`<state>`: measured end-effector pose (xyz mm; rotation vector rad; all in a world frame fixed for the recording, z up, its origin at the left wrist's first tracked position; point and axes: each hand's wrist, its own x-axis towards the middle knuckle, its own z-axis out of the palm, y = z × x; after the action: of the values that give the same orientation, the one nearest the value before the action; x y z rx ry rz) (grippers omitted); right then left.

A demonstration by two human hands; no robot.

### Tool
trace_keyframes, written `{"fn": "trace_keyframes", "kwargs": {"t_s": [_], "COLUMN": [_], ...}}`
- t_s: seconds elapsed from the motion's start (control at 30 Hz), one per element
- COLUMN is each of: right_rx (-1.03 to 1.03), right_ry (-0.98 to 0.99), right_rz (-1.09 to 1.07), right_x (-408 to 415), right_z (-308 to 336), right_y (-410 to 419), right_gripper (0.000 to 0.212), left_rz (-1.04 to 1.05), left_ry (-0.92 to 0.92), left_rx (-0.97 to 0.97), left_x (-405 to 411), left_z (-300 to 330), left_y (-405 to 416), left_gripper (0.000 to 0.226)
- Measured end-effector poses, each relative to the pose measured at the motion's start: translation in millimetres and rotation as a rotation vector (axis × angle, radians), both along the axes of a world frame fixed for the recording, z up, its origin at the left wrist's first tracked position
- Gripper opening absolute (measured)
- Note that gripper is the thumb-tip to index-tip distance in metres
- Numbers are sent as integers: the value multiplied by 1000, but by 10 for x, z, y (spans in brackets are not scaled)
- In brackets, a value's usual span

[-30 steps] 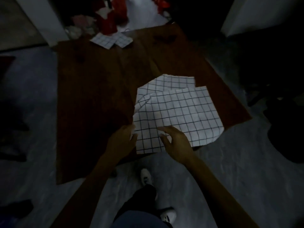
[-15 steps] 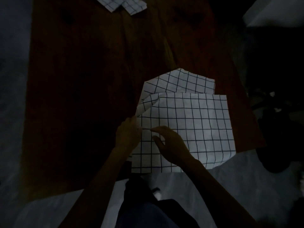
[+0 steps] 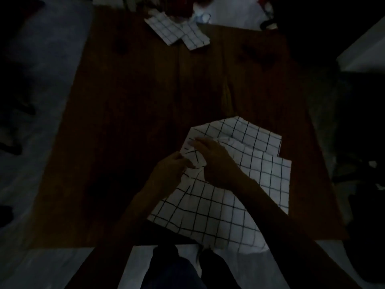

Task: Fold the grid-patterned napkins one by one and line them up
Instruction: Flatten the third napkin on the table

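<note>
hands (image 3: 187,163) both pinching top napkin (image 3: 218,209) on dark wooden table (image 3: 129,126), dim room

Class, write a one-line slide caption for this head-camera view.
Both hands, left and right, pinch the top grid napkin's left edge; two folded napkins lie across the wooden table.

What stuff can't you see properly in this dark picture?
- Head view: the red things behind the folded napkins are cut off by the top edge, too dark to name.
- The right hand covers the top napkin's corner.
- How many napkins are stacked: hidden by the top one.
</note>
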<state>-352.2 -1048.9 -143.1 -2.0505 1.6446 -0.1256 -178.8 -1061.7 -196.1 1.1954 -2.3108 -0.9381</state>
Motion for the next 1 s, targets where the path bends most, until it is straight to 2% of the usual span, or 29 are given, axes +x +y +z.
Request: {"fn": "trace_keyframes", "kwargs": {"t_s": [0.07, 0.13, 0.23, 0.33, 0.4, 0.47, 0.57, 0.67, 0.7, 0.77, 0.83, 0.93, 1.0], "right_rx": [110, 164, 125, 85, 114, 194, 324, 431, 418, 357, 257, 54, -164], "right_ry": [78, 122, 107, 122, 135, 125, 62, -130, -217, -383, -464, -573, -675], "right_rz": [168, 278, 389, 480, 513, 524, 442, 290, 262, 246, 204, 66, -104], "right_x": [-22, -66, -126, -153, -188, -247, -376, -504, -537, -597, -638, -694, -732], "right_z": [205, 383, 631, 875, 1011, 1114, 1238, 1361, 1419, 1518, 1632, 1783, 1865], "right_y": [-181, -295, -385, -438, -455, -475, -546, -586, -594, -615, -624, -639, -665], "right_gripper": [88, 82, 66, 51, 58, 76, 89, 95, 88, 56, 32, 17, 18], "left_rz": [1, 12, 14, -5, 9, 13, 12, 14, 14, 26, 31, 72, 191], "left_ry": [4, -18, -91, -81, -117, -161, -201, -182, -181, -180, -164, -120, -60], "left_rx": [-91, -171, -298, -383, -423, -438, -486, -548, -566, -592, -632, -681, -636], "left_x": [-16, -12, 17, -42, -109, -161, -193, -194, -186, -177, -174, -181, -193], "left_z": [292, 582, 987, 1404, 1640, 1818, 1990, 2126, 2161, 2231, 2284, 2321, 2346], "left_y": [-10, -5, 31, 101, 149, 187, 192, 159, 141, 90, 19, -102, -179], "left_gripper": [23, 22, 24, 26, 24, 24, 33, 34, 33, 35, 39, 48, 58]}}
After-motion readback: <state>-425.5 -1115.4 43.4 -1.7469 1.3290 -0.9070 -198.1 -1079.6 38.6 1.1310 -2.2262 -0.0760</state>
